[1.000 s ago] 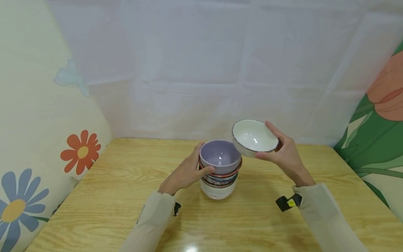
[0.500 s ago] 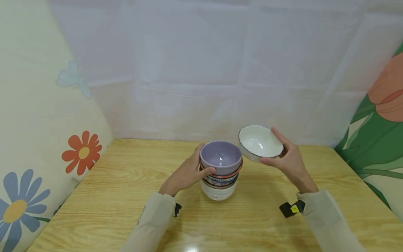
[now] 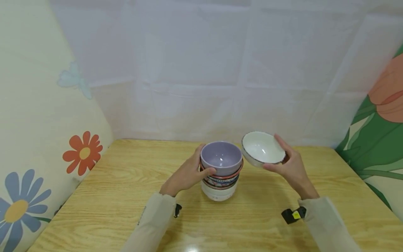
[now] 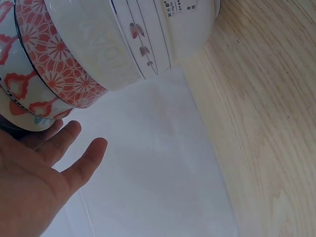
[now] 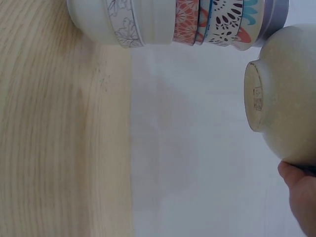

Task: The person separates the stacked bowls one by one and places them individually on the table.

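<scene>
A: Log the hands first.
B: Left hand (image 3: 185,174) clasps the lavender bowl (image 3: 221,157) at the top of the bowl stack (image 3: 219,193): thumb on the near-left side, other fingers round the far-left. Little finger splayed in the left-wrist view. Right hand (image 3: 294,168) pinches a white bowl with a dark rim (image 3: 263,148), thumb near, fingers far.
A: Where is that bowl?
B: Raised off the wooden table (image 3: 94,210), just right of the stack's top, its left rim higher. Contact with the lavender bowl: cannot tell.
A: Step in hand?
B: My reading: shifting one bowl while steadying the rest. Direction, on or off, unclear.
A: Next move calls for?
B: Either way, level the white bowl and avoid knocking the lavender rim. Left hold should stay firm; tall stack, likely tippy.
</scene>
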Motion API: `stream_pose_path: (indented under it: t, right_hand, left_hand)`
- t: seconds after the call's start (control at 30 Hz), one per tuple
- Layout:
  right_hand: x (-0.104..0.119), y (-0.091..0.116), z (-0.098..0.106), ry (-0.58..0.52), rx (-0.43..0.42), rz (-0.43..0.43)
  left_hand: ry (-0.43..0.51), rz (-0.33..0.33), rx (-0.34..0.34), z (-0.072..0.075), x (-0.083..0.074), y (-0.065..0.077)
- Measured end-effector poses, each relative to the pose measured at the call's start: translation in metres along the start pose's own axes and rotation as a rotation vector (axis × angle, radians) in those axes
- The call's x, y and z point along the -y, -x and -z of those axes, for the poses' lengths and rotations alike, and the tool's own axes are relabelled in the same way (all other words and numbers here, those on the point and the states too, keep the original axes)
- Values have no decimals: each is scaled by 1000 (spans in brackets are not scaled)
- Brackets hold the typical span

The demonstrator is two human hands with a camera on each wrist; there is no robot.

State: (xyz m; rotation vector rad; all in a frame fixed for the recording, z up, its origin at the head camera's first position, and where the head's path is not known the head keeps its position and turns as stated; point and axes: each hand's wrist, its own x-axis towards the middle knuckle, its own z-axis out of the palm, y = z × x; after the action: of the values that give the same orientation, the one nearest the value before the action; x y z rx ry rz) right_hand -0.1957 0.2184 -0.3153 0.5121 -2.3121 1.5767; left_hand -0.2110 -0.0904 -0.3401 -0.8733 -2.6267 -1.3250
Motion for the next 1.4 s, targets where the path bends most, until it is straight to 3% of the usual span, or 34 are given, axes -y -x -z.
stream_pose_path:
  t: [0.4, 0.6, 1.03, 1.4]
  right_hand:
    - [-18, 14, -2, 20, -33, -28]
    - [-26, 20, -5, -6, -50, -51]
    - [-42, 29, -7, 103, -24, -132]
    - [-50, 35, -10, 94, 2, -158]
  left_hand:
    - [-8, 22, 7, -1, -1, 2]
    - [-12, -14, -4, 0, 0, 2]
    - [-16, -23, -5, 1, 1, 1]
    - [2, -23, 7, 2, -1, 3]
